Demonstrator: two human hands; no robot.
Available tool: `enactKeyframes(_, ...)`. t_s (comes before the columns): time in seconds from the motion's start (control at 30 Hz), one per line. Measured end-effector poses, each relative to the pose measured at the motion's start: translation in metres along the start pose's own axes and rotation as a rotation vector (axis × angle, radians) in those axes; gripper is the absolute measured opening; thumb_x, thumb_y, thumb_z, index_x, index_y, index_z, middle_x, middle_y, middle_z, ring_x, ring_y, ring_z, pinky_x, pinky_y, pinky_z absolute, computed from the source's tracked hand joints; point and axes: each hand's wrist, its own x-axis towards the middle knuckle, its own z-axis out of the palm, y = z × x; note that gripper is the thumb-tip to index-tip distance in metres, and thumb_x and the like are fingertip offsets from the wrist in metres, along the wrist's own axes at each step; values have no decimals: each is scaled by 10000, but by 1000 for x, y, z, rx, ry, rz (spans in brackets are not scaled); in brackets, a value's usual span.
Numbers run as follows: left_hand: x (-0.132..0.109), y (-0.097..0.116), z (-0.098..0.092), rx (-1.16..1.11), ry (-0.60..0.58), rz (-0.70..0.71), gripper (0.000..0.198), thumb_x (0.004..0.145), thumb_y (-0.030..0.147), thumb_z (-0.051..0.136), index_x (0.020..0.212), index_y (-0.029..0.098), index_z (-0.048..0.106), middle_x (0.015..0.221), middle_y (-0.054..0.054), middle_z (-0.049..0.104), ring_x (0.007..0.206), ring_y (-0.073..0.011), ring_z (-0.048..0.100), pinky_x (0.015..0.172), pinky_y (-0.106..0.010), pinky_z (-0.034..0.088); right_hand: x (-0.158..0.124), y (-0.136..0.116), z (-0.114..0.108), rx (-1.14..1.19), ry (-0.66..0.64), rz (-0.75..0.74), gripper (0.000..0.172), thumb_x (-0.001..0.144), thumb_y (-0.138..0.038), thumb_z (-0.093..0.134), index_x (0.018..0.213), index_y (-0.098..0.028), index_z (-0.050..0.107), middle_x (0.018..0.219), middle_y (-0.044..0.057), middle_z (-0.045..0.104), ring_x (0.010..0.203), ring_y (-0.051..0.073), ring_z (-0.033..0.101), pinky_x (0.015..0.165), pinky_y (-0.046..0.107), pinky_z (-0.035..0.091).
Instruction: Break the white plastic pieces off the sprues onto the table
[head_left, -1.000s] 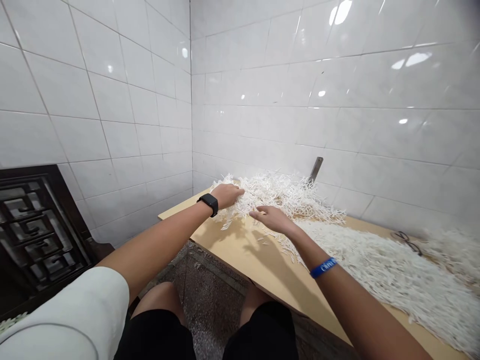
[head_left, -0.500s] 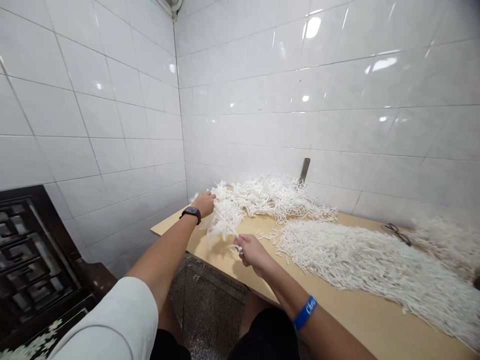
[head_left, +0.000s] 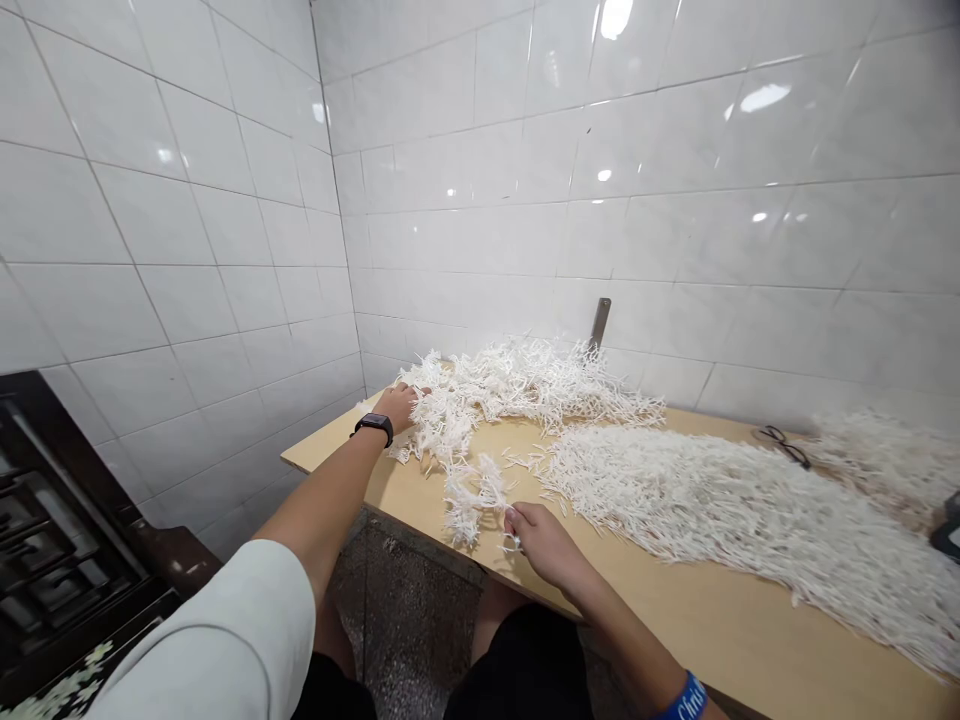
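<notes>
A tangled heap of thin white branching strands [head_left: 525, 380] lies along the back of the wooden table, spilling toward its left front edge. At the heap's left end, my left hand [head_left: 397, 405], with a black watch at the wrist, has its fingers curled into the strands, their tips partly hidden. Nearer me, my right hand [head_left: 546, 540] pinches the end of a small white branching sprig [head_left: 491, 485] between thumb and fingers. This sprig hangs over the table near the front edge, beside a looser clump that trails down from the heap.
A wide flat layer of short white pieces [head_left: 697, 490] covers the right of the table [head_left: 637, 600]. Black-handled scissors [head_left: 784, 445] lie behind it, near another white pile [head_left: 892, 460]. A metal strip [head_left: 600, 322] leans at the tiled wall. A dark carved chair [head_left: 67, 530] stands left.
My right hand has drawn right and toward me with the sprig, pulling it away from the heap. My left hand stays at the heap's left end. The view has shifted slightly.
</notes>
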Motion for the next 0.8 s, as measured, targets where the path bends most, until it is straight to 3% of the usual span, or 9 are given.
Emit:
enactKeyframes(0.13, 10, -6, -9, -15, -43, -98, 616, 789, 417, 612, 1357, 245, 444, 1351, -144, 501, 1276, -344, 377, 981, -482, 359, 7, -9, -19, -45, 98, 28, 335, 887, -361, 342, 704, -181, 556, 693, 37, 558, 665, 183, 513, 621, 278, 360)
enactKeyframes(0.27, 20, -6, -27, -56, -77, -161, 778, 719, 597, 649, 1376, 249, 422, 1407, -164, 450, 1312, -362, 326, 1001, -513, 348, 28, -48, -61, -188, 228, -47, 316, 883, -317, 371, 723, -175, 604, 646, 33, 562, 603, 172, 503, 580, 274, 340)
enactKeyframes(0.37, 21, 1, -36, -71, -96, -177, 674, 738, 552, 667, 1289, 194, 520, 1354, -191, 498, 1288, -349, 379, 1005, -471, 366, 50, -89, -101, -220, 332, -68, 326, 906, -347, 379, 802, -171, 633, 576, 7, 527, 473, 137, 410, 508, 269, 288)
enactKeyframes(0.53, 35, 16, -45, -181, -195, -229, 537, 735, 452, 710, 1152, 128, 612, 1159, -203, 636, 1093, -320, 593, 878, -370, 480, 85, -155, -150, -260, 434, -160, 291, 918, -295, 430, 815, -138, 652, 659, 44, 555, 513, 120, 421, 524, 272, 320)
enactKeyframes(0.7, 45, 17, -65, -375, -418, -222, 571, 582, 442, 822, 1029, 119, 674, 907, -138, 729, 853, -262, 687, 742, -310, 540, 106, -199, -169, -464, 355, -157, 307, 937, -290, 443, 931, -89, 675, 697, 68, 565, 580, 127, 426, 578, 286, 364)
enactKeyframes(0.8, 39, 15, -74, -479, -504, -192, 712, 593, 461, 804, 1189, 129, 603, 999, -130, 727, 871, -223, 690, 747, -271, 546, 114, -207, -169, -578, 328, -147, 269, 914, -270, 513, 946, -65, 685, 861, 138, 635, 740, 164, 497, 691, 311, 400)
